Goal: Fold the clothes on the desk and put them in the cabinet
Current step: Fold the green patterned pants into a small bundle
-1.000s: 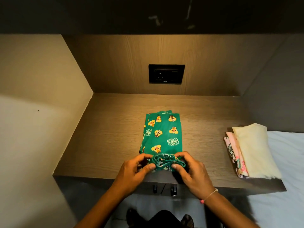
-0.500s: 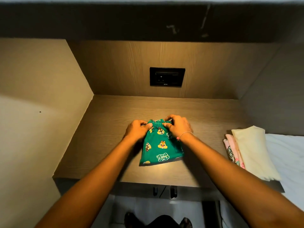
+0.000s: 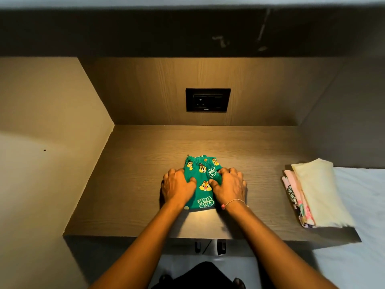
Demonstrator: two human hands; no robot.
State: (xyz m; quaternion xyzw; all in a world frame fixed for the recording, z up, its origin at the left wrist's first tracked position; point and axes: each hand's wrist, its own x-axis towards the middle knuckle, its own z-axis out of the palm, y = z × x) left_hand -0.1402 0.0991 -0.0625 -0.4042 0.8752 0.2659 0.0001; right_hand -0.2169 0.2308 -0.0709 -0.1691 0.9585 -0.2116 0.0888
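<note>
A small green garment printed with cartoon chipmunks lies folded in half on the wooden desk, its elastic waistband at the far edge. My left hand rests flat on its left side, and my right hand rests flat on its right side. Both palms face down with the fingers spread over the cloth, covering the garment's side edges. A thin bracelet circles my right wrist.
A stack of folded clothes, pale yellow on top of pink prints, sits at the desk's right end beside a white bed sheet. A black wall socket is set in the back panel. Walls close both sides.
The near waistband end was lifted and folded over to the far end, halving the garment. My hands then slid back toward me and now lie flat on the folded cloth.
</note>
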